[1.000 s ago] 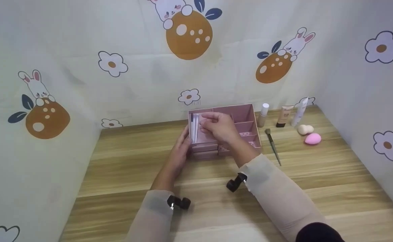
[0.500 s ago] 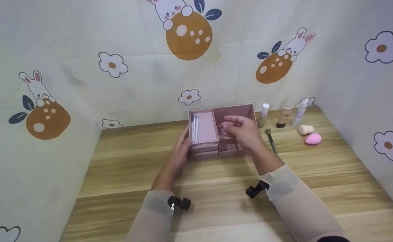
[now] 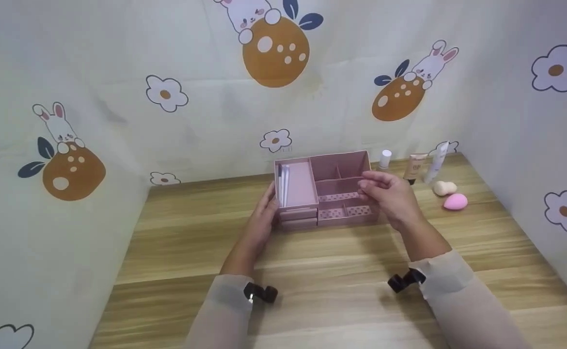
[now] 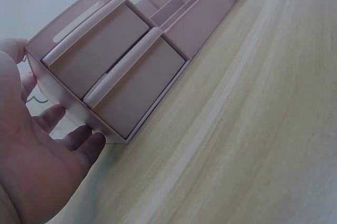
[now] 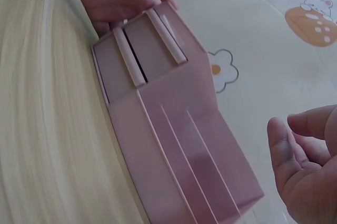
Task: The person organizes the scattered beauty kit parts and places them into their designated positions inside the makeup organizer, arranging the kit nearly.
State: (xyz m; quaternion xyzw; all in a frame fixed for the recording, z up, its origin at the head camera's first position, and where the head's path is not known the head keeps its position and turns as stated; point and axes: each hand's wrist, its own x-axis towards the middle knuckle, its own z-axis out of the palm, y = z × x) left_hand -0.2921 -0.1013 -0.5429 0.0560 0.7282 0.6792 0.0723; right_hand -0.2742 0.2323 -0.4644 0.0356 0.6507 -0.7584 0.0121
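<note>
A pink desktop organizer stands on the wooden table, with two shut drawers at its left front and divided compartments at the right. Slim white-and-dark sticks, too small to identify, lie in its upper left tray. My left hand rests its fingertips on the organizer's left side; the left wrist view shows those fingers spread along the wall. Beyond the organizer's right edge, my right hand hovers with loosely bent fingers and nothing in them. In the right wrist view, its thumb and forefinger are apart.
Right of the organizer stand a white-capped bottle, a beige tube and a white tube. A cream sponge and a pink sponge lie before them. Patterned cloth walls enclose the table.
My right hand has moved rightward from above the left tray, across the compartments, to the organizer's right edge. It now covers the dark brush on the table. My left hand has stayed in place.
</note>
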